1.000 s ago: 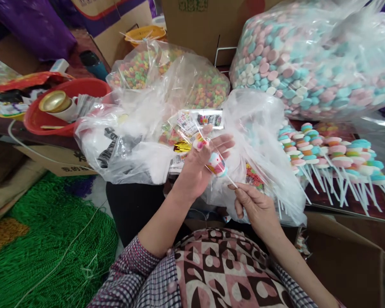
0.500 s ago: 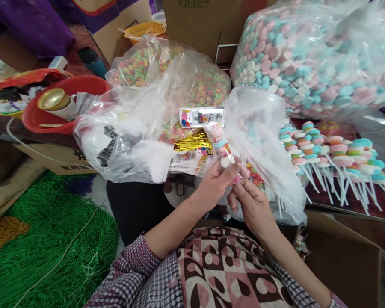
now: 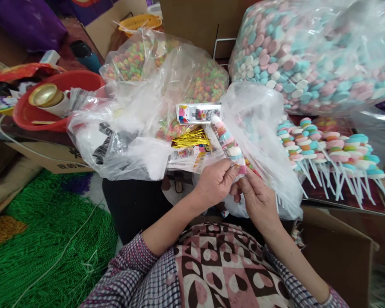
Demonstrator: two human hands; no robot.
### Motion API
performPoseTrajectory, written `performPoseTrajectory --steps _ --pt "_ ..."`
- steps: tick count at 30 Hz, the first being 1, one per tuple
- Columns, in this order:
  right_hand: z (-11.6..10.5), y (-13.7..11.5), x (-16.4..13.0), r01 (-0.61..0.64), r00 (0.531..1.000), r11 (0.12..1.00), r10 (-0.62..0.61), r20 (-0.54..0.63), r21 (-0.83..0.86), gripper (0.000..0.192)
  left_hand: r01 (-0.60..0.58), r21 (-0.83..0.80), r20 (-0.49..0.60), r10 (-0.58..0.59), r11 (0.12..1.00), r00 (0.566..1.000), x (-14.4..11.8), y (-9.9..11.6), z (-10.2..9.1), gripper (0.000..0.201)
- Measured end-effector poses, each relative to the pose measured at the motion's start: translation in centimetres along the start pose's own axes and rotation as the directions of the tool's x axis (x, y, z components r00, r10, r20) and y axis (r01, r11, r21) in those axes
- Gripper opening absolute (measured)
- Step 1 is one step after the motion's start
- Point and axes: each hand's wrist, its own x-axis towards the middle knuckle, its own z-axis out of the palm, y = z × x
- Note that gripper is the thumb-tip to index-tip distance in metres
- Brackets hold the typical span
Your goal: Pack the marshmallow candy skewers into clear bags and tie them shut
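The left hand point(image 3: 215, 182) and right hand point(image 3: 256, 197) are pinching together the base of a candy skewer point(image 3: 226, 139) sleeved in a clear wrapper, apparently mid-packing, while unwrapped skewers point(image 3: 327, 149) are lying along the table's right edge.

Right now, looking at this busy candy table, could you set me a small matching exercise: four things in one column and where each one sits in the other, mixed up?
Things:
1. candy skewer
2. red basin
3. green netting
4. gold twist ties

Places:
A. low at the left, below the table
B. pinched between the left hand and right hand
C. far left on the table, with a gold lid in it
D. on the table in the middle, just beyond the hands

Pairs: 1-B, 2-C, 3-A, 4-D
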Motion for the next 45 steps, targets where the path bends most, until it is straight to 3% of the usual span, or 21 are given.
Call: performPoseTrajectory --steps 4,7,9,12,14,16,21,25,29,30,32,34,36,37,39,41,43,45 --pt "0.2 0.0 0.0 0.006 0.997 0.999 -0.004 -0.075 0.033 0.032 0.054 -0.1 0.041 -0.05 0.993 0.998 0.1 -0.2 -0.4 0.03" --pt "0.2 -0.2 -0.1 0.004 0.994 1.0 -0.002 -0.109 0.024 0.025 0.161 -0.289 0.049 -0.153 0.944 0.987 0.3 -0.4 -1.4 0.027" --pt "0.3 -0.3 -0.1 -0.003 0.995 1.0 0.004 -0.096 0.001 0.027 0.19 -0.488 0.021 -0.206 0.852 0.978 0.6 -0.3 -1.8 0.034" --pt "0.6 -0.4 -0.1 0.002 0.999 1.0 -0.003 -0.043 -0.021 0.033 0.196 -0.747 0.039 -0.253 0.635 0.967 0.9 0.1 -1.7 0.044" --pt "0.9 -0.3 -0.2 0.013 1.0 0.999 -0.014 -0.024 -0.037 0.033 0.227 -0.817 0.074 -0.294 0.529 0.953 0.9 0.4 -1.3 0.049" --pt "1.2 -0.3 -0.3 0.023 0.999 0.999 -0.024 -0.026 -0.049 0.029 0.269 -0.834 0.114 -0.326 0.483 0.939 0.8 0.7 -0.8 0.053" --pt "2.1 -0.2 -0.7 0.016 1.0 1.0 -0.016 0.012 -0.027 0.025 0.33 -0.825 0.171 -0.353 0.46 0.92 0.3 0.7 0.2 0.056" --pt "2.0 -0.2 -0.4 -0.023 0.999 1.0 0.023 0.032 0.004 0.027 0.36 -0.813 0.225 -0.324 0.458 0.919 0.1 0.0 0.3 0.042" --pt "-1.2 -1.0 1.0 0.015 0.96 0.993 0.018 0.279 -0.115 0.028 0.323 -0.801 0.176 -0.318 0.504 0.932 0.0 -0.2 -0.7 0.031" --pt "-2.3 -1.2 1.4 0.019 0.963 0.989 0.021 0.269 -0.145 0.026 0.312 -0.797 0.161 -0.317 0.516 0.935 0.0 -0.1 -1.0 0.031" --pt "-4.1 -1.7 2.2 -0.015 0.995 0.998 0.021 0.098 -0.064 0.024 0.356 -0.794 0.23 -0.298 0.492 0.926 -0.3 0.4 -1.2 0.033" --pt "-4.8 -2.2 2.8 -0.071 0.997 0.983 0.065 0.043 0.17 0.036 0.506 -0.767 0.456 -0.22 0.394 0.862 -0.8 1.0 -0.8 0.038" --pt "-4.4 -2.8 3.1 -0.181 0.975 0.914 0.118 0.186 0.364 0.064 0.65 -0.698 0.66 -0.083 0.3 0.746 -1.4 1.5 0.0 0.044" --pt "-3.8 -3.1 3.2 -0.239 0.954 0.881 0.135 0.268 0.408 0.075 0.681 -0.677 0.704 -0.026 0.279 0.71 -1.6 1.6 0.3 0.047" --pt "-2.3 -3.6 3.3 -0.281 0.94 0.847 0.149 0.307 0.45 0.075 0.664 -0.681 0.699 0.003 0.309 0.715 -1.9 1.7 0.6 0.05" --pt "-0.6 -3.9 3.2 -0.243 0.965 0.834 0.159 0.207 0.496 0.058 0.573 -0.661 0.615 -0.088 0.485 0.784 -1.9 1.6 0.3 0.048" --pt "0.9 -4.0 3.2 -0.181 0.983 0.83 0.176 0.061 0.527 0.042 0.432 -0.507 0.406 -0.235 0.746 0.883 -1.7 1.5 -0.3 0.038" --pt "2.0 -3.9 3.2 -0.123 0.981 0.857 0.181 -0.068 0.501 0.035 0.322 -0.299 0.122 -0.299 0.898 0.946 -1.5 1.2 -1.0 0.024"
